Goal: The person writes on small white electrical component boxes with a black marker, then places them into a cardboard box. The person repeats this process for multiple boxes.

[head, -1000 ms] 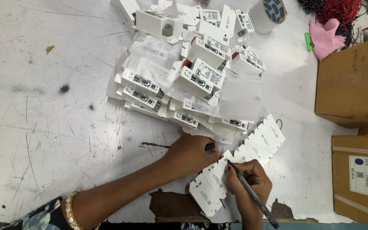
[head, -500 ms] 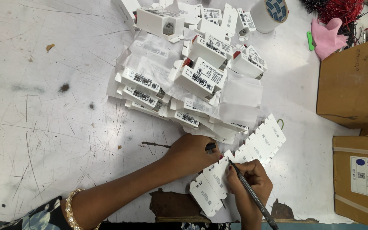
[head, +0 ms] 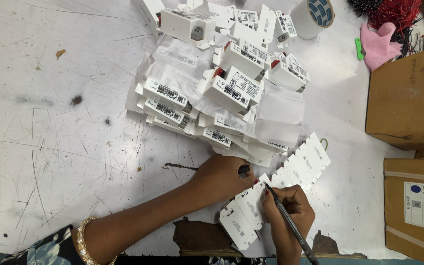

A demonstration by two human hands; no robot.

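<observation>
My right hand (head: 288, 206) grips a dark pen (head: 290, 223), its tip touching a fanned row of flat white die-cut cartons (head: 298, 169) near the table's front edge. My left hand (head: 222, 174) lies fingers curled on the near end of that row and pins it down; a small dark object shows at its fingertips. Just beyond the hands lies a heap of white boxes with dark labels (head: 231, 88), mixed with flat cartons and clear bags.
The white, scratched table (head: 50, 122) is chipped at the front edge. Two brown cardboard boxes (head: 408, 98) stand at the right. At the back right are a white tape roll (head: 312, 17), a pink cloth (head: 379, 44) and red-black wires (head: 388, 12).
The pen has shifted slightly along the fanned cartons. Both hands stay in nearly the same place.
</observation>
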